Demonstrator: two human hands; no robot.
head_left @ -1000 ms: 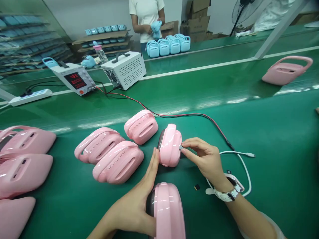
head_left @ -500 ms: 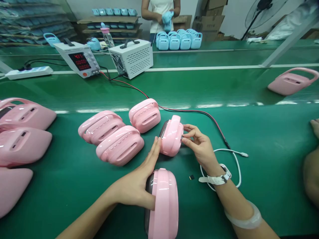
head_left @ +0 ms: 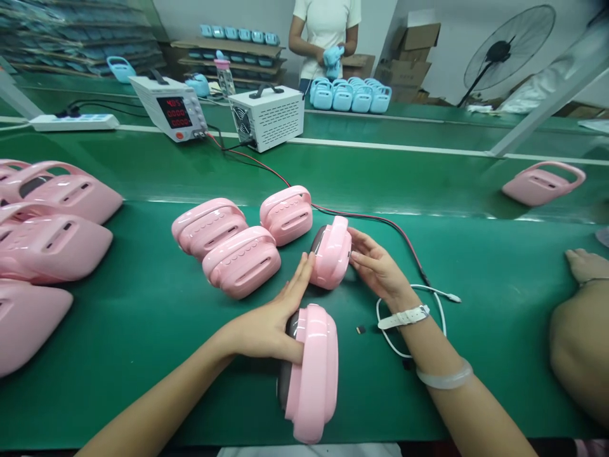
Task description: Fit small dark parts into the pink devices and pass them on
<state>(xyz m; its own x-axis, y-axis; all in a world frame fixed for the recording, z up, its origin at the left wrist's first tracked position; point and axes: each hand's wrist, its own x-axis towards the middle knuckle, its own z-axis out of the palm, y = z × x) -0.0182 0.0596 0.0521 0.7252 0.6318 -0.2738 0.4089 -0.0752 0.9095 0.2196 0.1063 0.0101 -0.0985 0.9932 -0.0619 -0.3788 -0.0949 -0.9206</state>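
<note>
My left hand (head_left: 271, 324) lies against a pink handled speaker (head_left: 311, 374) standing on edge near the table's front. Its thumb is on the speaker's dark face, and its stretched fingers touch a second pink speaker (head_left: 333, 254) standing on edge just beyond. My right hand (head_left: 375, 266), a white watch on the wrist, has its fingers apart, with the fingertips on that second speaker's right side. A tiny black chip (head_left: 360, 329) and a white cable (head_left: 438, 295) lie on the green mat by my right wrist.
Three more pink speakers (head_left: 240, 260) lie left of centre, several (head_left: 52, 241) at far left, one (head_left: 542, 183) at far right. A red-black lead (head_left: 380, 219) runs to a power supply (head_left: 174, 114) beside a white box (head_left: 269, 117). Another person's arm (head_left: 578, 343) rests at right. A person (head_left: 326, 32) stands behind blue speakers (head_left: 352, 96).
My right hand has gone from pinching a small piece at the speaker's side to spread fingertips against it. The view has shifted left and up. Another person's arm has come in at right.
</note>
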